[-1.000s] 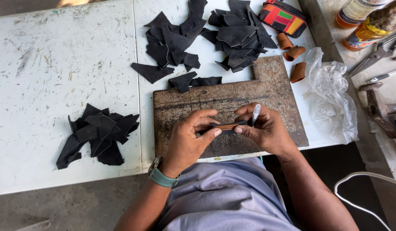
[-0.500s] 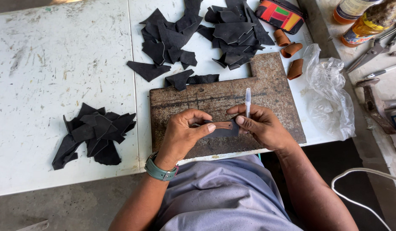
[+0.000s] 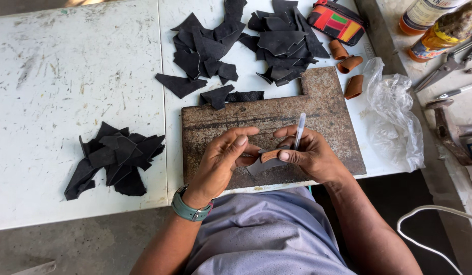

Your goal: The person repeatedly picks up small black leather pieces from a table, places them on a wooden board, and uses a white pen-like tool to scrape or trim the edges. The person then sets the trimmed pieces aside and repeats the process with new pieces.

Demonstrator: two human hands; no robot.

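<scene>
**Leather piece held over the slab**

Head view: your left hand (image 3: 223, 160) and right hand (image 3: 309, 155) pinch a small leather piece (image 3: 266, 159) above the rusty slab (image 3: 327, 122); the right also grips a pen (image 3: 299, 130). Bottles (image 3: 439, 25) are cut off at the edge, contents unclear.

The work slab (image 3: 317, 109) lies on the table (image 3: 68, 76). Left of the slab sits one heap of cut pieces (image 3: 113, 158); behind it, two larger heaps (image 3: 246, 40). Right of the slab lies a plastic bag (image 3: 396, 117).

Black leather scraps (image 3: 113, 160) lie left, more heaped beyond the board, near a colourful pouch (image 3: 336, 20) and clear bag (image 3: 396, 119).
</scene>
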